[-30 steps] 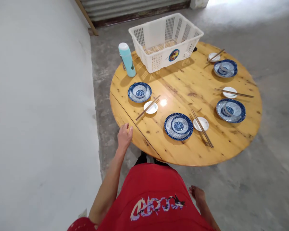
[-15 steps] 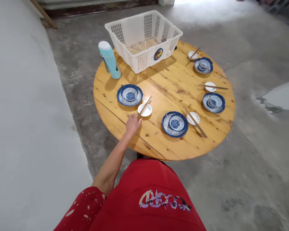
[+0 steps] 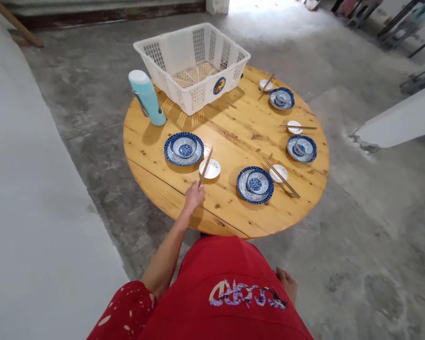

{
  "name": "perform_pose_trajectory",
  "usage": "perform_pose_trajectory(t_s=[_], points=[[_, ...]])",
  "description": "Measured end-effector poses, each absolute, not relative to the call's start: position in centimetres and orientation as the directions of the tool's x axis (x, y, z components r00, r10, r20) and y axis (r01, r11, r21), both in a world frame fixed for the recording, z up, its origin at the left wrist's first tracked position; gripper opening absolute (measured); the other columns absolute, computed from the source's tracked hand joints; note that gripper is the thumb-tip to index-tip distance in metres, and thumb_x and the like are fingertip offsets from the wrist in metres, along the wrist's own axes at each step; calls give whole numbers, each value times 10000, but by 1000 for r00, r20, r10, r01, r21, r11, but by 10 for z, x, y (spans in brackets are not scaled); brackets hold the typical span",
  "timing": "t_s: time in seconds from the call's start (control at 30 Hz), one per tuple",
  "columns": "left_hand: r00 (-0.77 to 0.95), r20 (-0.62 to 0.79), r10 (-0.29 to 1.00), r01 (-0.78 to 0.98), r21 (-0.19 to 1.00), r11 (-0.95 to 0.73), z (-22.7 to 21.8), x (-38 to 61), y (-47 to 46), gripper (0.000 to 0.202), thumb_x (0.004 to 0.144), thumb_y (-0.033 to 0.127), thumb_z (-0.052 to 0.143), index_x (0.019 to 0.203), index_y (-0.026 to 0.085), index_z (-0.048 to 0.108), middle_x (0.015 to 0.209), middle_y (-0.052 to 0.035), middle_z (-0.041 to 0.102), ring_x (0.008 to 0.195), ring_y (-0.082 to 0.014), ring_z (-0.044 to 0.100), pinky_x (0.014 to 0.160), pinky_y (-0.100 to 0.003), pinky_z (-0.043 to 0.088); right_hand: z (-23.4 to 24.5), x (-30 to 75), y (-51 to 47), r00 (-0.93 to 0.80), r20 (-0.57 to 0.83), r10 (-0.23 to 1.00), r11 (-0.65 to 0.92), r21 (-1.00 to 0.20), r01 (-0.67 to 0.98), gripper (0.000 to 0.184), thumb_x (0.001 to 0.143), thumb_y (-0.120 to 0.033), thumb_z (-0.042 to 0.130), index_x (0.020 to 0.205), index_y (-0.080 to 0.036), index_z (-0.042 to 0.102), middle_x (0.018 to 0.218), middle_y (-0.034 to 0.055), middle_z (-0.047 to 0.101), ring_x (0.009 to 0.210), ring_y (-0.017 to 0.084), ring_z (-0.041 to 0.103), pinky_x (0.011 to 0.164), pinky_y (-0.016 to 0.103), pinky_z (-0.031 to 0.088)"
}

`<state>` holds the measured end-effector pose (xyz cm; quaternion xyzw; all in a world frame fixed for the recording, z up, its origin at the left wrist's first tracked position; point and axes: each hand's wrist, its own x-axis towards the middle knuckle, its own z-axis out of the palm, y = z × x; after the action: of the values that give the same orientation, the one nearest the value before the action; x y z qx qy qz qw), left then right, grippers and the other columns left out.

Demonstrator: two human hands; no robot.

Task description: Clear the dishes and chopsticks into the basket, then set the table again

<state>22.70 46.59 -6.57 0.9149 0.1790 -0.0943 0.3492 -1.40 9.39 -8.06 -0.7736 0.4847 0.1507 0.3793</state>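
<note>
Left hand (image 3: 194,195) pinching chopsticks (image 3: 206,166) by the near end, centre-left | long axis pointing up-right, over the saucer (image 3: 214,170) | right hand (image 3: 287,284) well apart, lower right, grip can't tell

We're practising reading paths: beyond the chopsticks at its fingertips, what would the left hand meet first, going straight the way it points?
Most likely the small white dish, just ahead of the left hand and partly behind the chopsticks in this view. Height is hard to judge, so it might pass over.

Slim brown chopsticks (image 3: 206,166), held at the near end, slanted over a white dish (image 3: 213,169)
</note>
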Motion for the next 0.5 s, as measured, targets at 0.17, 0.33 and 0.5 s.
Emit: perform_pose_trajectory(t_s=[0.17, 0.33, 0.5], points=[[938, -317, 142, 340, 920, -193, -60, 189, 446, 246, 856, 387, 490, 727, 184, 537, 636, 27, 527, 533, -100, 442, 516, -217, 335, -54, 50, 129, 680, -460, -571, -67, -799, -597, 432, 731, -605, 618, 864, -196, 659, 820, 98, 704, 687, 232, 673, 654, 351, 556], [902, -401, -161, 416, 907, 74, -32, 171, 405, 287, 834, 457, 559, 771, 181, 513, 674, 44, 524, 451, -51, 343, 428, -194, 239, -16, 143, 201, 899, -344, -270, -29, -931, -364, 494, 740, -621, 632, 924, -164, 664, 812, 59, 704, 680, 160, 647, 624, 271, 519], [827, -358, -434, 438, 893, 99, -16, 160, 383, 351, 814, 525, 611, 810, 181, 540, 654, 33, 545, 456, -66, 413, 442, -205, 311, -4, 171, 259, 957, -282, -66, -18, -959, -284, 402, 847, -591, 550, 904, -198, 608, 734, -17, 633, 482, 91, 519, 431, 212, 430]])
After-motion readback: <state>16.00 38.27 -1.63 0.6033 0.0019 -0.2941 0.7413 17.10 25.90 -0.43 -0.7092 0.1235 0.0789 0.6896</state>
